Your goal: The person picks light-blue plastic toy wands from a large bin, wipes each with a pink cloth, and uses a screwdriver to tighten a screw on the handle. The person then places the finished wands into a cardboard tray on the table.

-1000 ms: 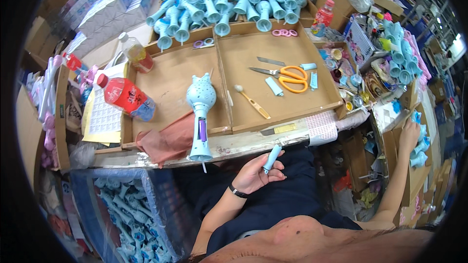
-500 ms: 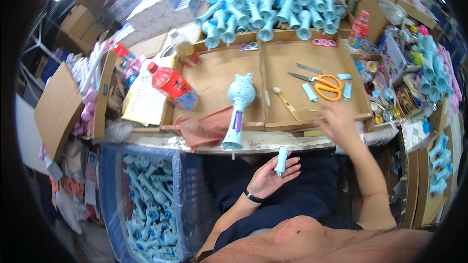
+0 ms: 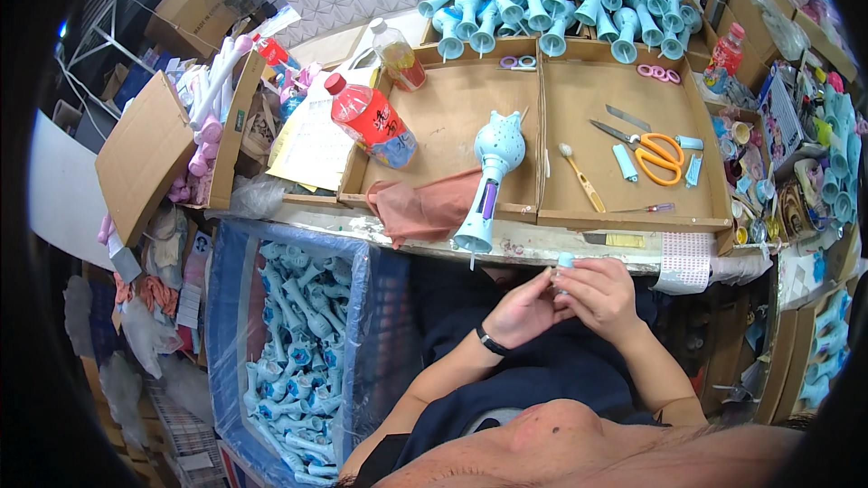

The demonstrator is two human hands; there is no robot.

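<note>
My left hand (image 3: pixel 522 314) and my right hand (image 3: pixel 599 296) meet just in front of the table edge. Both have closed fingertips around a small light-blue plastic piece (image 3: pixel 566 259); only its top shows, the rest hidden by fingers. Beyond them lies a light-blue wand-shaped toy part (image 3: pixel 494 163) with a round speckled head, a purple strip and a flared end, across the tray's front edge. In the right compartment are orange-handled scissors (image 3: pixel 660 160), a toothbrush (image 3: pixel 581 179), a small screwdriver (image 3: pixel 646 209), a loose blade (image 3: pixel 627 117) and several similar blue pieces (image 3: pixel 625 164).
The cardboard tray (image 3: pixel 542 126) has a divider. A red-labelled bottle (image 3: pixel 371 120) and another bottle (image 3: pixel 398 55) stand left. Many blue toy parts (image 3: pixel 561 0) are piled behind. A blue crate (image 3: pixel 362 307) of more parts sits at lower left. A brownish-pink cloth (image 3: pixel 425 206) drapes over the front.
My right hand has come down from above the tray to join my left at the small blue piece. My left fingers have closed from an open palm. The view has shifted.
</note>
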